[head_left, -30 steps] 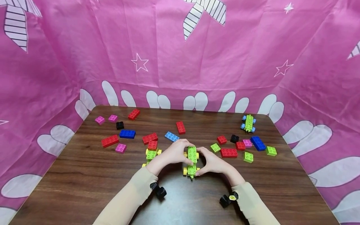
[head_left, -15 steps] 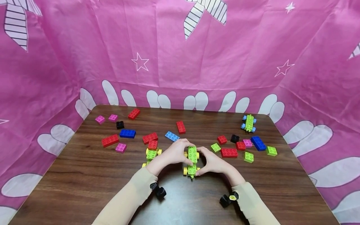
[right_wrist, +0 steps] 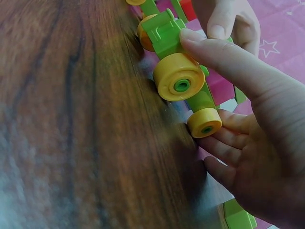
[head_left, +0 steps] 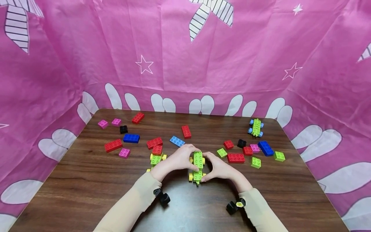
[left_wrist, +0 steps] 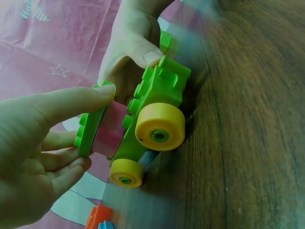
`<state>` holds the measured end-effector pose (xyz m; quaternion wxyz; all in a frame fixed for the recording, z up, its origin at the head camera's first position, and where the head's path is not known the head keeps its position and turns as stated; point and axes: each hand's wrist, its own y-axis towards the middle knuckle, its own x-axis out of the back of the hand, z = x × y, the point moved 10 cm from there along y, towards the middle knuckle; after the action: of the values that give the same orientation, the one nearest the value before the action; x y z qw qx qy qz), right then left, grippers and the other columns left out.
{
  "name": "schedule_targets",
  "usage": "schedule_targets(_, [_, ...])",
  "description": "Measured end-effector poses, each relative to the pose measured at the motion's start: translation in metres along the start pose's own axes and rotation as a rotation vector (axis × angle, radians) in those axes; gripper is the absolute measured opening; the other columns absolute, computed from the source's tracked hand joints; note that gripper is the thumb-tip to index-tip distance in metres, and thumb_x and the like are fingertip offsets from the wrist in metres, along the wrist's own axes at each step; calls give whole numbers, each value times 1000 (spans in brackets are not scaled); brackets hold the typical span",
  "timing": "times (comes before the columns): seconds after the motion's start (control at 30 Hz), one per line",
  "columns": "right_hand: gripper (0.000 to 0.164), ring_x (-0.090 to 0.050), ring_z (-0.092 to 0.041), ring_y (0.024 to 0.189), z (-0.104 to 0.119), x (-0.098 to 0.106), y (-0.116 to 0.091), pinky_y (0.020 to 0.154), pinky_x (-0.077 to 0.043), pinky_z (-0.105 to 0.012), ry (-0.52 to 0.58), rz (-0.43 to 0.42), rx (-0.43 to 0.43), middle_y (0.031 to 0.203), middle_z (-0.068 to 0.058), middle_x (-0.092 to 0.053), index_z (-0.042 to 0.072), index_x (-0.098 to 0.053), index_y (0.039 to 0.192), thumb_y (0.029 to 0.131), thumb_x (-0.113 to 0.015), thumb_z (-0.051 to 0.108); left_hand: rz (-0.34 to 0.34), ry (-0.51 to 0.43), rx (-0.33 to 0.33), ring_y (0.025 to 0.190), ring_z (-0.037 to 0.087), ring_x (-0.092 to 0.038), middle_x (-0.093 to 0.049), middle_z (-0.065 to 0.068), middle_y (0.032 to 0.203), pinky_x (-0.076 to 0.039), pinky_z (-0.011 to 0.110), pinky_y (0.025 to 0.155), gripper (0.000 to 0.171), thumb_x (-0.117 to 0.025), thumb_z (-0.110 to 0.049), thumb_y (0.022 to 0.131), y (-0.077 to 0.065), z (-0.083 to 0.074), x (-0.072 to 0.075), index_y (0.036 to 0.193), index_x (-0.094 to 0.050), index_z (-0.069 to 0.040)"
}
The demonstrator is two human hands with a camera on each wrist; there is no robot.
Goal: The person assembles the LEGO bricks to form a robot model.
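In front of me stands a toy car with a green wheeled base (head_left: 198, 176) and yellow wheels (left_wrist: 159, 126). A pink brick (left_wrist: 110, 129) is on its far part, topped by a green brick (head_left: 198, 158). My left hand (head_left: 181, 158) pinches that top brick, thumb at the near end and fingers at the far end. My right hand (head_left: 218, 166) holds the base lengthwise, its thumb on the near end and its fingers by the far wheel (right_wrist: 205, 122). A second green car (head_left: 156, 160) with yellow wheels stands left, partly hidden by my left arm; a red brick (head_left: 157, 149) is at its far end.
Loose bricks lie on the brown table (head_left: 87, 180), among them a light blue brick (head_left: 177, 141) beyond my left hand and a long red brick (head_left: 236, 158) to the right. A green car base with blue wheels (head_left: 256, 127) stands back right. Pink cloth (head_left: 174, 64) encloses the table.
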<state>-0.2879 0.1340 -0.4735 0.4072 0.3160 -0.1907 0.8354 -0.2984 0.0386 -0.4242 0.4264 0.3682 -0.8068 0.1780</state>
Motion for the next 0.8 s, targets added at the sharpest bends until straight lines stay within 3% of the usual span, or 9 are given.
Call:
schedule_targets(0.27, [89, -47, -26, 125, -1, 0, 0, 106, -36, -52, -12, -4, 5, 133, -9, -49, 4, -44, 135, 66, -87, 41, -11, -1, -16, 123, 24, -48, -56, 10, 130, -41, 40, 104, 75, -81, -39, 75, -4, -2, 1, 134, -53, -2])
schedule_targets(0.8, [89, -47, -26, 125, -3, -1, 0, 106, -36, -53, 9, -2, -1, 132, -9, -49, 4, -44, 134, 66, -87, 40, -60, -19, -4, 115, 22, -54, -61, 7, 120, -44, 39, 100, 61, -82, -39, 74, -1, 0, 3, 123, -64, -8])
